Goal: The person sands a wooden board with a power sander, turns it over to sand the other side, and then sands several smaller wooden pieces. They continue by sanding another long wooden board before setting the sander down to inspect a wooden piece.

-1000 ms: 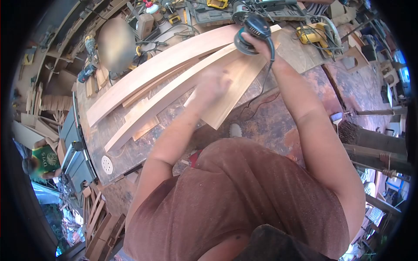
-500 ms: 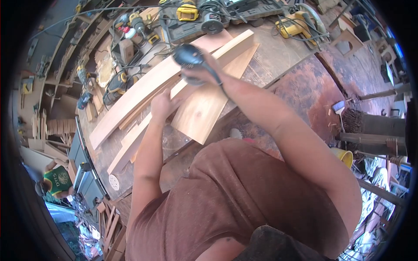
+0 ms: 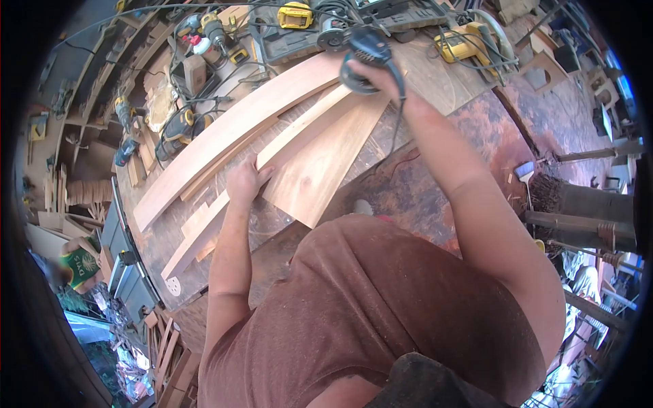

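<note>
My right hand [image 3: 378, 76] is wrapped round a dark blue orbital sander [image 3: 368, 49], which sits at the far end of a narrow curved wooden piece [image 3: 306, 129]. A cord trails from the tool past my wrist. Closer to me, my left hand [image 3: 245, 182] grips the same curved piece around its middle, fingers over its edge. Under and beside that piece lies a flat pale board [image 3: 309, 178] with a knot. A wider curved board [image 3: 221, 139] lies beyond it, on the left.
Along the back of the workbench [image 3: 456, 75] are a yellow power tool [image 3: 462, 44], a drill [image 3: 214, 30], another sander [image 3: 180, 126] and an open tool case [image 3: 279, 44]. A brush [image 3: 525, 173] is at the right. A person in a green shirt [image 3: 83, 266] is at far left.
My right hand has moved the sander away from me and to the right, along the curved piece to its far end. My left hand still grips the piece, slightly nearer in view.
</note>
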The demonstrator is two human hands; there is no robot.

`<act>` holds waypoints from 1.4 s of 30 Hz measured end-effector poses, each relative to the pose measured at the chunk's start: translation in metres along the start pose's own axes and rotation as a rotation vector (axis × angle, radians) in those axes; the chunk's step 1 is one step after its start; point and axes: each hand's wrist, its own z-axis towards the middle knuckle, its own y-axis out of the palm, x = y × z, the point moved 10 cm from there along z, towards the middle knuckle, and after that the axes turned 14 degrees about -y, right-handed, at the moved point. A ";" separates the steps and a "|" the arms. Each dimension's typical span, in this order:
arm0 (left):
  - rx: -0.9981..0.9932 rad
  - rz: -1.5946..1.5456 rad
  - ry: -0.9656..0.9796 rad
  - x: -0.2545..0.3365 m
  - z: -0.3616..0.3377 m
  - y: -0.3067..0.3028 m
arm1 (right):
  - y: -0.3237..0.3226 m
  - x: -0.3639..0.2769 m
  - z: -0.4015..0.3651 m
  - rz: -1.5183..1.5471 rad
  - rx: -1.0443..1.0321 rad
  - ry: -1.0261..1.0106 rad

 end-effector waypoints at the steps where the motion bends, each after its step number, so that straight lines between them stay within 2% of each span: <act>1: -0.008 0.008 -0.013 -0.001 0.000 0.002 | -0.012 0.012 0.009 0.035 0.007 -0.047; 4: -0.012 0.009 -0.024 -0.005 0.003 0.006 | -0.057 0.030 0.021 -0.063 0.081 -0.040; 7: 0.001 0.011 -0.021 -0.007 0.004 0.008 | -0.073 0.046 0.027 -0.140 0.096 -0.022; 11: -0.006 -0.001 0.003 -0.004 0.004 0.009 | -0.056 0.020 0.022 -0.145 0.038 -0.119; 12: 0.003 0.009 0.007 -0.004 0.003 0.006 | -0.053 0.021 0.018 -0.173 0.020 -0.059; 16: -0.006 0.023 0.007 -0.004 0.004 0.006 | -0.056 0.040 0.024 -0.022 0.040 -0.067; 17: -0.002 0.020 0.001 -0.005 0.003 0.005 | -0.060 0.061 0.028 -0.036 0.016 -0.005; 19: 0.012 -0.007 0.016 -0.002 0.001 0.003 | -0.057 0.064 0.025 -0.053 -0.004 0.061; 21: 0.002 0.003 0.006 -0.001 0.002 0.002 | -0.043 0.045 0.014 0.015 -0.011 0.006; 22: -0.012 0.017 -0.007 -0.001 0.002 0.003 | -0.025 0.015 0.005 0.109 -0.040 -0.005; 23: -0.016 0.019 0.005 0.001 0.002 0.005 | -0.011 0.023 -0.001 0.014 -0.067 0.008; 24: -0.016 -0.001 -0.002 -0.001 0.003 0.006 | 0.005 -0.006 -0.009 0.075 -0.068 -0.050; 25: -0.017 -0.021 -0.008 -0.003 0.005 0.007 | 0.023 -0.002 -0.020 0.097 -0.094 0.043; 26: -0.022 -0.017 0.009 -0.003 0.004 0.010 | 0.036 -0.034 -0.025 0.161 -0.075 -0.010; 27: -0.001 -0.032 0.011 -0.004 0.004 0.010 | 0.054 -0.029 -0.035 0.239 -0.065 0.015; 29: 0.023 -0.051 0.026 0.000 0.003 0.005 | 0.076 -0.071 -0.042 0.130 -0.103 -0.022; 32: -0.018 -0.030 -0.005 0.003 -0.001 0.001 | 0.106 -0.053 -0.045 -0.026 -0.094 -0.118; 33: -0.006 0.000 -0.016 0.002 -0.001 0.002 | 0.106 -0.061 -0.046 -0.103 -0.087 -0.175; 35: 0.011 0.028 -0.027 0.000 0.001 0.002 | 0.101 -0.061 -0.042 -0.111 -0.070 -0.152; 39: -0.001 0.040 -0.036 -0.004 0.002 0.004 | 0.064 -0.047 -0.029 0.078 -0.045 -0.065; 42: -0.018 0.051 -0.056 -0.004 0.002 0.004 | 0.023 -0.021 -0.013 0.018 -0.010 -0.022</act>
